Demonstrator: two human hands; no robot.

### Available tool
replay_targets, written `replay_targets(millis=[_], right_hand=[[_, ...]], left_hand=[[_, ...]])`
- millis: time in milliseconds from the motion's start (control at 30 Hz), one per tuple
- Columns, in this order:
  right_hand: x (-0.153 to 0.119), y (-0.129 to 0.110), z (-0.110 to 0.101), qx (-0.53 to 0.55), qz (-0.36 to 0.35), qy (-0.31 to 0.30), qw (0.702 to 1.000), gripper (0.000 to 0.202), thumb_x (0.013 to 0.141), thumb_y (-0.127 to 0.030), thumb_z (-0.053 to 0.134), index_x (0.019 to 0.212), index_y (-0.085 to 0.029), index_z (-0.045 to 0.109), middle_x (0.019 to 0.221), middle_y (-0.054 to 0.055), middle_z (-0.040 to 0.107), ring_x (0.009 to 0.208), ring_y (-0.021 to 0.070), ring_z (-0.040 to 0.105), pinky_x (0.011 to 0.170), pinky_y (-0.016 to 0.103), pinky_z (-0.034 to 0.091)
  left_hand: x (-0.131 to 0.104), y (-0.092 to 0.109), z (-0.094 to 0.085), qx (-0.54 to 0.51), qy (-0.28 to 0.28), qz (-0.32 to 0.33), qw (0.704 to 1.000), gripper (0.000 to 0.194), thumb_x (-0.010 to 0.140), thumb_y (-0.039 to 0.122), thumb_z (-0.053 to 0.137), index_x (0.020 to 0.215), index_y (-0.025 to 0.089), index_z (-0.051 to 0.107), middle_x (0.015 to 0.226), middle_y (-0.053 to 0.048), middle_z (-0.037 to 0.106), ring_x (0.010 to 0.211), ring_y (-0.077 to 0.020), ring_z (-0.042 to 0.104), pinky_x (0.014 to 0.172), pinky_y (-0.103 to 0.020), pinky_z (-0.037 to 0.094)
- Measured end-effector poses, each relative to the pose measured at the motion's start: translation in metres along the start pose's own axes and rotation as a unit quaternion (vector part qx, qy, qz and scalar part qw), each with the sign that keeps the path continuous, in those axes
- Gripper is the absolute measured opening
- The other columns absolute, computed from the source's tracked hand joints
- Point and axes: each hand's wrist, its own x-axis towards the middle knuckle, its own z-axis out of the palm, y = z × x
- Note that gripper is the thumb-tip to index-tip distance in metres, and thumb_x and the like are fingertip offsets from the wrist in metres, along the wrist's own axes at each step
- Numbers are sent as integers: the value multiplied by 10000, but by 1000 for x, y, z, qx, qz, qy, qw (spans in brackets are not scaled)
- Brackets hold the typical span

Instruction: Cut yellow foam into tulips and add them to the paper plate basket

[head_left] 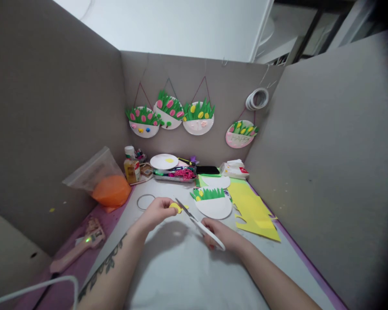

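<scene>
My left hand pinches a small yellow paper piece above the middle of the table. In my right hand is a pair of white-handled scissors, their blades pointing up and left toward the paper. The blade tips lie right beside the yellow piece; whether they touch it I cannot tell. Just beyond the scissors lies a white paper-plate basket with green paper grass and a few yellow tulip shapes at its left. To its right rests a yellow sheet with cut-out edges.
A glue gun with a green light lies at left, near a bag of orange material and a bottle. A supply tray and tissue pack stand at the back. Grey walls surround the table; finished plate baskets hang there.
</scene>
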Motion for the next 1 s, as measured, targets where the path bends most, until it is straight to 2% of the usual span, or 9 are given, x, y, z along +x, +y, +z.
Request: replay_targets(millis=[67,167,233,367,567,733,833,933,1000], right_hand=[[4,-4,5,31,-28,53,998,210,559,-158,545,720,-196,415,552,-66,515,455,86,454,442,202,363],[11,-13,16,51,-110,146,982,209,615,-225,575,761,-193,429,702,-10,587,556,105,509,509,224,404],[14,-17,24,53,-151,185,970,226,627,-240,590,770,-196,420,751,3,596,621,118,532,565,238,420],[22,-11,35,54,-164,239,956,281,622,-217,597,750,-215,347,694,-24,571,628,128,532,581,245,419],[26,-4,35,34,-162,253,953,321,630,-241,621,747,-222,322,667,-33,546,612,130,519,556,241,415],[20,-18,37,40,-167,330,928,351,638,-318,646,755,-227,328,713,-13,554,667,155,543,651,295,453],[20,-19,39,45,-170,352,919,345,648,-339,644,757,-226,336,710,-15,542,653,147,531,658,294,450],[19,-15,39,42,-171,328,928,321,664,-347,633,768,-220,357,716,-14,532,661,140,521,641,277,439],[18,-11,37,42,-160,273,948,299,681,-362,613,767,-216,366,690,-23,521,630,128,508,593,260,426]], left_hand=[[0,-2,4,-1,-3,15,1000,158,590,265,593,643,141,674,687,-40,672,624,-158,567,544,-226,386],[-1,-4,15,23,-21,53,998,166,619,235,559,677,139,681,813,-58,683,697,-163,578,600,-229,402],[-3,-4,24,54,-37,76,995,179,623,202,531,692,140,684,803,-52,678,723,-166,578,623,-226,403],[-6,-5,36,102,-68,85,989,199,627,178,481,669,138,671,698,-29,653,667,-155,563,592,-215,392],[-6,-6,41,122,-47,82,988,158,613,172,496,623,140,650,652,-15,625,632,-144,535,570,-215,372],[-4,-10,54,32,43,49,997,181,667,287,552,606,137,631,598,-5,590,583,-127,502,557,-221,361],[-5,-13,61,-21,71,44,996,222,690,336,563,634,137,642,620,-7,601,605,-129,512,589,-227,374],[-4,-15,59,-50,93,44,993,202,683,327,583,641,137,639,651,-8,611,636,-131,526,617,-226,387],[-2,-16,52,-77,108,42,990,199,671,334,602,645,140,635,653,-4,615,639,-131,534,625,-227,398]])
